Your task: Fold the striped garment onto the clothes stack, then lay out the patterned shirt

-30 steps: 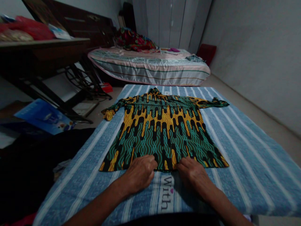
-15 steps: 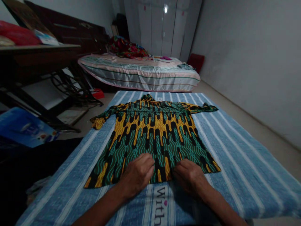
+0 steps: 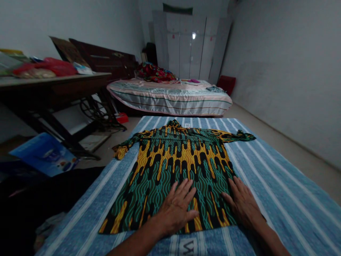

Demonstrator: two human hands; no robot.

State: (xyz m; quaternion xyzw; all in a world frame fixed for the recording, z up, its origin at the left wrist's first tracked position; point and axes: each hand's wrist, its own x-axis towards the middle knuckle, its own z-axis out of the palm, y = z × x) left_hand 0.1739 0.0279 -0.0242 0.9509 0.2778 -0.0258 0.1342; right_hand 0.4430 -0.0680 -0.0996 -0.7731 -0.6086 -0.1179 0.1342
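A green, yellow and black patterned shirt (image 3: pixel 176 160) lies spread flat on a blue striped blanket (image 3: pixel 271 185), collar pointing away from me and both sleeves stretched out to the sides. My left hand (image 3: pixel 177 209) rests flat on the lower middle of the shirt with its fingers spread. Near the shirt's lower right edge, my right hand (image 3: pixel 243 204) lies flat and open on the cloth. Neither hand holds anything.
A dark wooden table (image 3: pixel 53 85) with red and other items on top stands at the left. A blue bag (image 3: pixel 44 153) lies on the floor beneath it. A bed with a striped cover (image 3: pixel 170 97) sits beyond the blanket. White wardrobes (image 3: pixel 186 53) line the back wall.
Both hands were curled at the shirt's bottom hem; now they lie flat and open further up on the shirt. The shirt has shifted nearer to me and the view has tilted up.
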